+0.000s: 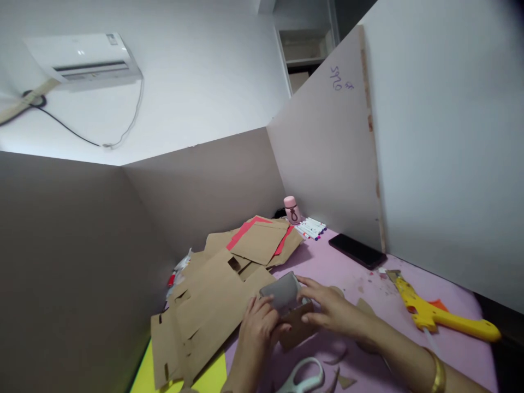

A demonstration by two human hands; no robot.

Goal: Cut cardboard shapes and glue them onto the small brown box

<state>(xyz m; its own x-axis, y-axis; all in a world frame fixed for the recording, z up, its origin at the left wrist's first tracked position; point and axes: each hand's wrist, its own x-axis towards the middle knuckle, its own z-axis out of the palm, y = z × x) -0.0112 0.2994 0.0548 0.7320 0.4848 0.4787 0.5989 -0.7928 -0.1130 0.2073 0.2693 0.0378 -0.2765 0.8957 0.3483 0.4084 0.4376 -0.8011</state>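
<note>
A grey, rounded tube-like piece (280,290) lies between my two hands above the pink tabletop. My left hand (262,321) is closed at its near left side, fingertips on the grey surface and thumb pointing right. At its right end, my right hand (323,303) curls its fingers over the edge. A small brown cardboard piece (298,328) sits just under the grey piece, near both thumbs; whether the two are joined I cannot tell. White-handled scissors (305,376) lie close to me, their blades out of sight. Cardboard scraps (346,380) are scattered beside them.
Flattened cardboard (213,305) covers the left, with brown and red sheets (260,240) stacked behind. A yellow hot glue gun (446,319) lies at the right. Farther back are a black phone (357,251), several markers (311,228) and a pink bottle (291,210). Grey partitions (204,185) enclose the table.
</note>
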